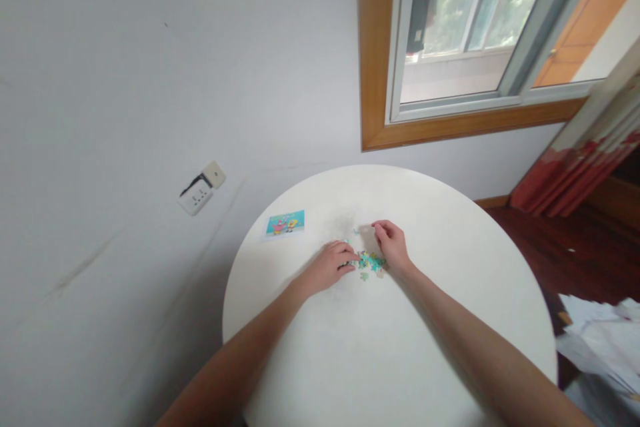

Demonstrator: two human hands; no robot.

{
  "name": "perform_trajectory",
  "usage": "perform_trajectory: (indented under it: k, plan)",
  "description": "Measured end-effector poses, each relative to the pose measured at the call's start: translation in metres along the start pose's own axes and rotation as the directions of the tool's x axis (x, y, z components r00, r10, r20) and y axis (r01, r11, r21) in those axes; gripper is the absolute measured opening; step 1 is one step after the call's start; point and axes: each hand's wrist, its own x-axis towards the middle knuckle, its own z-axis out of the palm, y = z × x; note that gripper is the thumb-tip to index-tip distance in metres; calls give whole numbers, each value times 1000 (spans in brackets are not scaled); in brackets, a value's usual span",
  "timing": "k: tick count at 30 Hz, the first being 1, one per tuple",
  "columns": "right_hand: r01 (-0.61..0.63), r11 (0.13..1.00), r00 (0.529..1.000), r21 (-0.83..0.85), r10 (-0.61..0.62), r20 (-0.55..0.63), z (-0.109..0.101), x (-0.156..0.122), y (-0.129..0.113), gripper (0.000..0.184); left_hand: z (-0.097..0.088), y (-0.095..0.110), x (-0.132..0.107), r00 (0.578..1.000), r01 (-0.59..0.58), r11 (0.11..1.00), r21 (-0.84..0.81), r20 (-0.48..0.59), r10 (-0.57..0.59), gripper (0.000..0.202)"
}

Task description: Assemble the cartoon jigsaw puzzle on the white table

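Observation:
Small jigsaw puzzle pieces [369,260], mostly teal and yellow, lie in a loose heap near the middle of the white round table [450,267]. My left hand [330,267] rests at the heap's left side, palm down. Its fingers are apart and slightly bent, their tips touching or just over the nearest pieces. At the heap's upper right is my right hand [394,247], thumb and forefinger pinched together. Whatever sits between those fingertips is too small to make out. A pale single puzzle piece [355,231] lies beyond the heap, between the hands.
A picture card [285,223] with cartoon figures on teal lies at the table's back left. Behind stand a white wall with a socket [197,197] and a wood-framed window [374,47]. A red-and-white curtain [565,167] and white papers or bags [603,333] are at the right.

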Motion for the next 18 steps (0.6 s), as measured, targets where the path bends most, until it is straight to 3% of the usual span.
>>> perform_trajectory:
  k: [6, 12, 18]
  plan:
    - [-42, 988, 994, 151, 26, 107, -3, 2, 2, 28, 3, -12, 0, 995, 27, 997, -71, -97, -33, 31]
    - [-82, 948, 995, 308, 58, 86, -7, 6, 9, 28, -4, -20, -3, 977, 79, 987, -141, -186, -105, 38]
    - [-126, 906, 992, 404, 107, 69, -8, 6, 8, 31, -7, -22, -5, 972, 114, 983, -147, -187, -141, 39]
